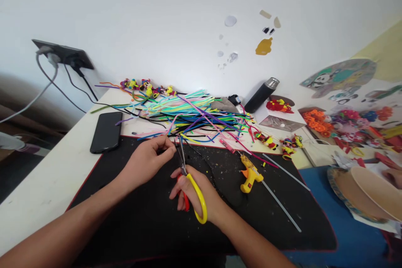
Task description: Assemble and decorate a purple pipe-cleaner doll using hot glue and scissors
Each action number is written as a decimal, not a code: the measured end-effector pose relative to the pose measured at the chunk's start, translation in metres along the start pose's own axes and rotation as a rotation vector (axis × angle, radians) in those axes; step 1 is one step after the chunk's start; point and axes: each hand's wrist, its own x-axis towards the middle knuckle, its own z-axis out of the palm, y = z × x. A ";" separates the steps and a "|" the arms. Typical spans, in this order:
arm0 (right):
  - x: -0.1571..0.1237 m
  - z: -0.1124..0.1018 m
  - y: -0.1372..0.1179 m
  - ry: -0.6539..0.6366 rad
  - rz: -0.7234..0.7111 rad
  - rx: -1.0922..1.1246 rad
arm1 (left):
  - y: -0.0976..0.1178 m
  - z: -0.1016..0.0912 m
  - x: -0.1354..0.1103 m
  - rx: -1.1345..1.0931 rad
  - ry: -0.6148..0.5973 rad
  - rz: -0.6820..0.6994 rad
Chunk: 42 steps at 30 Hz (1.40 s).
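Note:
My right hand (196, 192) grips a pair of scissors (201, 206) with one yellow and one red handle loop. The blades are parted and point away from me, toward the fingertips of my left hand (152, 157). Thumb and fingers of that hand are pinched together beside the blade tips; whatever lies between them is too small to name. Just beyond both hands spreads a heap of coloured pipe cleaners (188, 111) in green, blue, purple, pink and black.
A yellow glue gun (250, 174) with a long glue stick lies right on the black mat (138, 226). A phone (106, 132) rests at the left. Behind stand a black flask (261, 95) and small figures (147, 86). Cords hang from a wall socket (64, 53).

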 end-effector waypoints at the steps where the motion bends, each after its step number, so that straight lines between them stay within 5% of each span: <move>1: 0.000 0.001 -0.001 0.006 0.005 -0.013 | 0.001 0.001 -0.001 0.029 0.007 0.009; 17: 0.000 0.001 -0.007 -0.005 -0.009 -0.213 | -0.004 0.004 -0.012 0.978 0.003 0.357; 29: 0.002 0.004 -0.012 0.025 0.034 -0.288 | 0.007 -0.005 -0.014 1.136 -0.202 0.394; 42: 0.004 0.006 -0.012 0.033 0.058 -0.314 | 0.008 -0.011 -0.007 1.171 -0.226 0.379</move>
